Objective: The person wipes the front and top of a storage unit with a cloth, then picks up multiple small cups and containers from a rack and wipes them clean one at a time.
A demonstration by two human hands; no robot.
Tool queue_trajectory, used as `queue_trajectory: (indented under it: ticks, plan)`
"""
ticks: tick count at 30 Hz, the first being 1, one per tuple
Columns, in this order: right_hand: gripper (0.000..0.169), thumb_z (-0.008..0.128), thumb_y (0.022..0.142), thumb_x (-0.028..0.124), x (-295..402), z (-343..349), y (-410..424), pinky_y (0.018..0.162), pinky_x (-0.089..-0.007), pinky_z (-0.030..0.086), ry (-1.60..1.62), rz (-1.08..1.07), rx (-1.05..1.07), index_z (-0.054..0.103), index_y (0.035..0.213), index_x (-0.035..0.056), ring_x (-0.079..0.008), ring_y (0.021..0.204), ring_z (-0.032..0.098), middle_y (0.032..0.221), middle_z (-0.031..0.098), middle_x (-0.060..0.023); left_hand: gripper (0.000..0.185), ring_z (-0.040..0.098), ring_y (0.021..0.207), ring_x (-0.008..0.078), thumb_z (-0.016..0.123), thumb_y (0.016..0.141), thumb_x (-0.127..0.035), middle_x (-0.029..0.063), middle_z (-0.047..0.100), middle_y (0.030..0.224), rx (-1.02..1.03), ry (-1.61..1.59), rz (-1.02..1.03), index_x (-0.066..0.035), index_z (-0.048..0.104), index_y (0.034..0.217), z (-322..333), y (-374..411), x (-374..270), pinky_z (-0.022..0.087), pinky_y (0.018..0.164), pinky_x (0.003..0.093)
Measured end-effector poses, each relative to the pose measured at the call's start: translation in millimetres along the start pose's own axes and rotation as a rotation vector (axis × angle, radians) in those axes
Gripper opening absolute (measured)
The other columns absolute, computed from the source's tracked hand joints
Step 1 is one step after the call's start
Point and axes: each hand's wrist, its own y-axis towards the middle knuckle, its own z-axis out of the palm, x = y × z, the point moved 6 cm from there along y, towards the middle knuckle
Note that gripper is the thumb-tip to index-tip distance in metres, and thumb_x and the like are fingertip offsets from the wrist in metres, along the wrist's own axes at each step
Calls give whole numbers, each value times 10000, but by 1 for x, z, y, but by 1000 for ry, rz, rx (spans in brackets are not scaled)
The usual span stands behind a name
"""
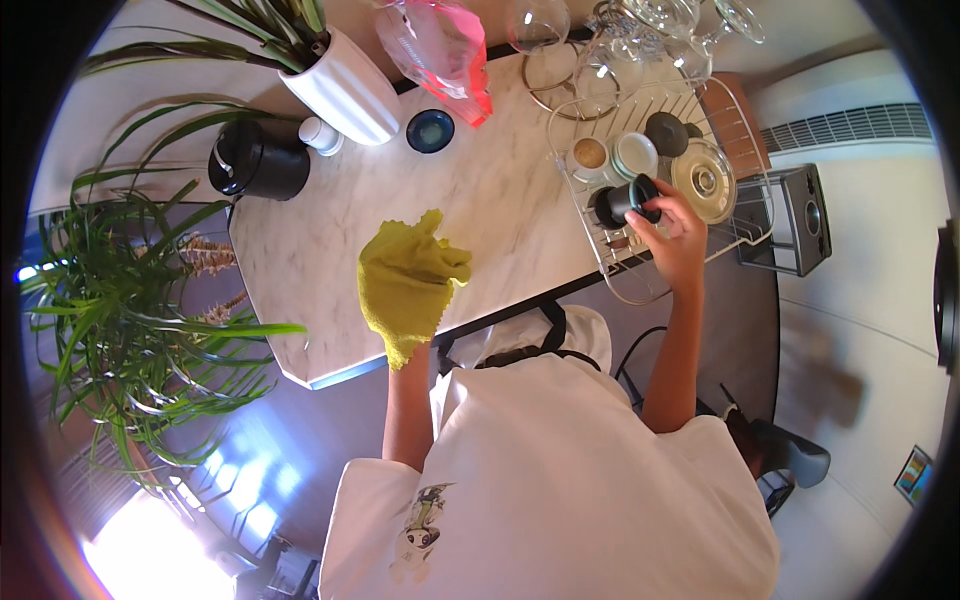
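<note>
A yellow-green cloth (405, 274) with scalloped edges drapes over my left hand (422, 356), held above the marble-patterned tabletop (510, 210). The fingers under it are hidden; only the wrist shows. At the wire dish rack (581, 217), my right hand (681, 232) grips a small dark cup (624, 201) by its rim, between thumb and fingers. The cup is tilted on its side. Behind it, a second dark round piece (601, 210) partly shows. Beside these in the rack are a pale cup (635, 155) and a round vessel with a tan inside (590, 154).
The rack also holds a glass lid (703, 180) and a dark round piece (666, 135). Stemmed glasses (611, 67) stand behind it. Towards the wall are a pink plastic bag (446, 56), a blue dish (430, 131), a white planter (349, 94) and a black canister (262, 161).
</note>
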Motion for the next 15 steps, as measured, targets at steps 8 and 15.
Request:
queue_trajectory:
  ticks: [8,15]
  plan:
    - [463,387,955,325,37,54,-11,730,-363,535,1246,467,117,491,1191,-60,-329,922,606,1160,544,-275,261,559,827,165,597,738,67,126,590,965,14,-12,22,33,500,978,34,3,-25,445,730,276]
    - [442,352,964,363,53,144,-12,569,-298,502,1364,780,314,524,1122,-13,-260,719,618,992,605,-264,325,540,889,166,581,803,-18,131,561,1089,93,-17,-30,-6,475,1111,62,1,-45,439,770,285]
